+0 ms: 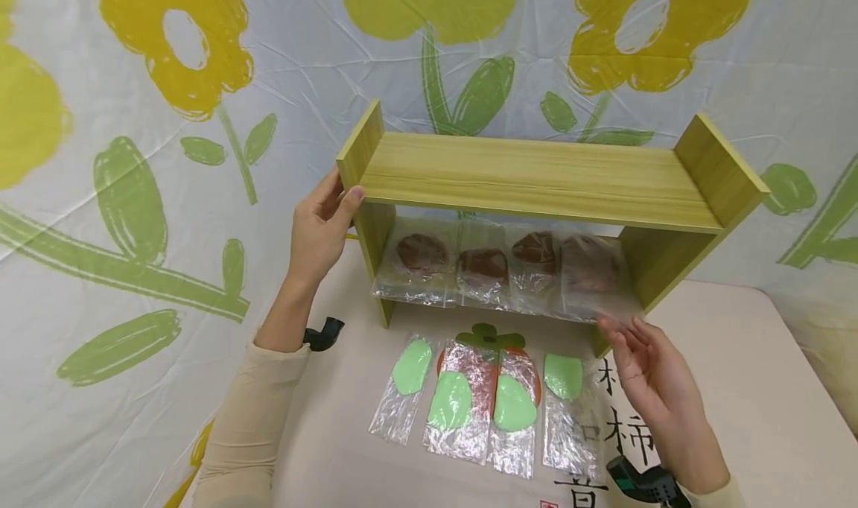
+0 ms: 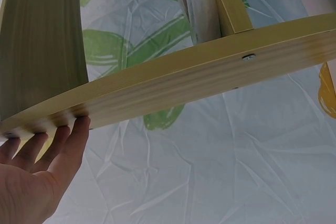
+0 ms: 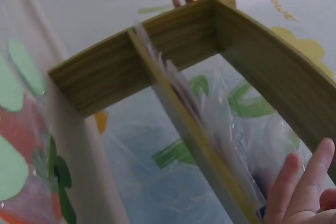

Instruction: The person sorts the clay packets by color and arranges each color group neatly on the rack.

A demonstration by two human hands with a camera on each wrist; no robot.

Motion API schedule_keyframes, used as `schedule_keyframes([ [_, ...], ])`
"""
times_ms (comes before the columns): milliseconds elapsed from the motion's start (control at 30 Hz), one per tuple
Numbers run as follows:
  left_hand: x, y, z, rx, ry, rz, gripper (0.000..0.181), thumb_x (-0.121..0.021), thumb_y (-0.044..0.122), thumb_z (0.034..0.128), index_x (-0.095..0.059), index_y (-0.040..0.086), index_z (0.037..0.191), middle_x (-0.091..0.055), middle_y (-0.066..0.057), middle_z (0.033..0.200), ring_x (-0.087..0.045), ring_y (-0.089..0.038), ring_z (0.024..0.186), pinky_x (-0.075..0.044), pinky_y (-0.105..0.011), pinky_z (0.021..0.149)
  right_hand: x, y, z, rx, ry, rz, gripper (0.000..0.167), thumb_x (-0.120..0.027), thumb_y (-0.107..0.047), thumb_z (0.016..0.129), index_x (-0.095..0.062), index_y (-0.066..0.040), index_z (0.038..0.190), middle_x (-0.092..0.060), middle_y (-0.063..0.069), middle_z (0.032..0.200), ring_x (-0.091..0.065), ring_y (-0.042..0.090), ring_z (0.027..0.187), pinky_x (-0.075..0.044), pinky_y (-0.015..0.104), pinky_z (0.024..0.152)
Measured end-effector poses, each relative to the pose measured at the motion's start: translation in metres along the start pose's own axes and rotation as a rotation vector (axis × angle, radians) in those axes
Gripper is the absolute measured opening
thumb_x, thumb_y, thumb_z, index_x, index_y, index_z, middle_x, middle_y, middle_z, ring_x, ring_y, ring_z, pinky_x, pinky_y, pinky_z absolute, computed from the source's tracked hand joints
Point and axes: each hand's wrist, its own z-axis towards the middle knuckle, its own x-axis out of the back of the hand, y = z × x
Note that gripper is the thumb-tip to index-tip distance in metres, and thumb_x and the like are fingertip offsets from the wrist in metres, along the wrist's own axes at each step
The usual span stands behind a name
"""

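Note:
A two-tier wooden shelf (image 1: 523,173) stands on the table. My left hand (image 1: 322,225) grips its left side panel near the top, thumb at the front edge; in the left wrist view the fingertips (image 2: 80,124) meet the panel's outer face. Several clear bags holding brown pieces (image 1: 421,253) lie side by side on the lower board, their edges over its front. My right hand (image 1: 660,381) is by the board's right front end, fingers loosely extended beside the rightmost bag (image 1: 590,266). Whether they touch the bag, I cannot tell.
On the table (image 1: 335,418), in front of the shelf, lie several clear bags with light green pieces (image 1: 450,400). Beneath them is a printed orange persimmon with green leaves (image 1: 490,337), with black characters (image 1: 630,433) to the right. A flower-patterned cloth (image 1: 302,68) hangs behind.

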Motion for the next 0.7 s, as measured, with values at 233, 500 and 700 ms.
schedule_keyframes([
  [233,-0.001,0.0,0.0,-0.004,0.007,-0.005,0.048,-0.059,0.006,0.1014,-0.048,0.005,0.148,-0.055,-0.012,0.143,-0.057,-0.029,0.126,-0.054,-0.036,0.091,0.005,0.002,-0.001,-0.054,-0.09,-0.374,0.044,-0.029,-0.014,0.112,-0.065,0.011,0.12,-0.07,0.022,0.109,-0.072,0.027,0.094,-0.057,0.02,0.07],
  [500,-0.001,0.0,0.0,-0.01,0.006,0.0,0.048,-0.059,0.005,0.1013,-0.049,0.005,0.148,-0.055,-0.012,0.143,-0.057,-0.028,0.126,-0.054,-0.035,0.091,0.007,-0.005,0.012,-0.048,-0.065,-0.377,0.043,-0.029,-0.011,0.112,-0.067,0.009,0.113,-0.072,0.021,0.103,-0.074,0.023,0.086,-0.057,0.02,0.065],
  [700,0.0,0.0,0.0,-0.01,0.004,0.011,0.048,-0.058,0.005,0.1015,-0.048,0.004,0.148,-0.056,-0.012,0.143,-0.057,-0.028,0.126,-0.054,-0.037,0.091,0.009,-0.01,0.018,-0.064,-0.039,-0.34,0.043,-0.029,-0.012,0.112,-0.067,0.009,0.109,-0.073,0.021,0.099,-0.074,0.024,0.08,-0.056,0.02,0.062],
])
